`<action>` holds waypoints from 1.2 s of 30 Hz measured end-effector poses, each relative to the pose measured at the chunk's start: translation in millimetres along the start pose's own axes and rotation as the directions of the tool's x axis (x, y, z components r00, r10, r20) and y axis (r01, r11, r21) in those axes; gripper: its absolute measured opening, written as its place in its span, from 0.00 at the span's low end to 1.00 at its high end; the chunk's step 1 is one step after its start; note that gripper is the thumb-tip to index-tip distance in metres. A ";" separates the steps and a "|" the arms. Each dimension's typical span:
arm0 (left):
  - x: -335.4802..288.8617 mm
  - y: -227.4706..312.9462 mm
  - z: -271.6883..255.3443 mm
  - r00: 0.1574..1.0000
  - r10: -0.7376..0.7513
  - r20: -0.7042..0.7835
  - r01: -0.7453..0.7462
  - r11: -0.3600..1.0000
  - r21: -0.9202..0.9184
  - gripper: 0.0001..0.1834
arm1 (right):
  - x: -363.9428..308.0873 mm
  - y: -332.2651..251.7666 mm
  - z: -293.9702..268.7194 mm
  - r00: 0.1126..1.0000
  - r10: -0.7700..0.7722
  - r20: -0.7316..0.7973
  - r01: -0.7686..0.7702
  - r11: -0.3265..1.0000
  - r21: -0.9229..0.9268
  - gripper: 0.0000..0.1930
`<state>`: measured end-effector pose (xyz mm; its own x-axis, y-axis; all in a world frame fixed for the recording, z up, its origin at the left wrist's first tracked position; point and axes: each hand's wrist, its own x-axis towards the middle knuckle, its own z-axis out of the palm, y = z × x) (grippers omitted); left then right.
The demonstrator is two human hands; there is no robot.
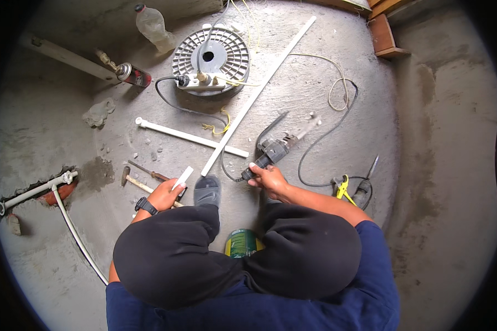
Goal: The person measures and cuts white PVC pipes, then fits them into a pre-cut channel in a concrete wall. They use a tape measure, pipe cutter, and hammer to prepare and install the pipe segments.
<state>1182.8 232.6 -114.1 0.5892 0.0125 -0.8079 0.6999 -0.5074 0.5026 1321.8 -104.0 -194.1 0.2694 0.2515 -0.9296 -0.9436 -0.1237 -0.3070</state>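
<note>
Both hands are occupied. The left grip [168, 194] is closed on a short white pipe piece [184, 176], held up at an angle beside the left foot. The right grip [266, 177] is wrapped round the rear handle of a dark power tool [275, 150], whose metal end points away from the person over the concrete floor [337, 160]. The pipe piece and the tool are well apart.

Progress is judged partial. Done: in the left wall, a white wall pipe [36, 192] lies in a rough cut channel, with a thin branch pipe [78, 243] running down from it. A white pipe on the floor [190, 137] carries a fitting at its far left end. Outstanding: the wall channel is open and unfilled; the long white pipe [259, 94] lies loose with no fitting visible at either end — and the short piece in hand is joined to nothing. Whether the tool is powered or hot cannot be determined. A hammer [138, 182] lies near the left hand.
</note>
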 end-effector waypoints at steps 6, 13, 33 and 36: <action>-11.8 1.9 -1.0 1.000 -0.017 -0.002 0.017 0.997 -0.073 0.23 | 4.7 -5.2 11.1 0.985 0.035 0.168 -0.053 0.993 0.109 0.22; -21.5 -33.5 18.3 0.998 -0.063 -0.029 0.056 0.979 -0.194 0.19 | -53.3 -87.6 28.5 0.894 0.342 0.290 0.016 0.622 -0.783 0.26; -65.0 -114.3 74.5 0.970 -0.237 -0.050 0.188 0.866 -0.464 0.21 | 156.8 -20.7 261.9 0.691 -0.637 0.342 0.208 -0.278 -0.938 0.10; -67.4 -109.0 75.1 0.970 -0.239 -0.052 0.187 0.863 -0.470 0.20 | 143.3 -33.5 263.6 0.691 -0.540 0.481 0.351 -0.331 -0.876 0.10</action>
<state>1036.5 222.3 -137.5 0.4255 0.1783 -0.8872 0.9037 -0.0309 0.4272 1341.4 189.2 -263.3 0.6030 0.7025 -0.3780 0.5755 -0.7112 -0.4037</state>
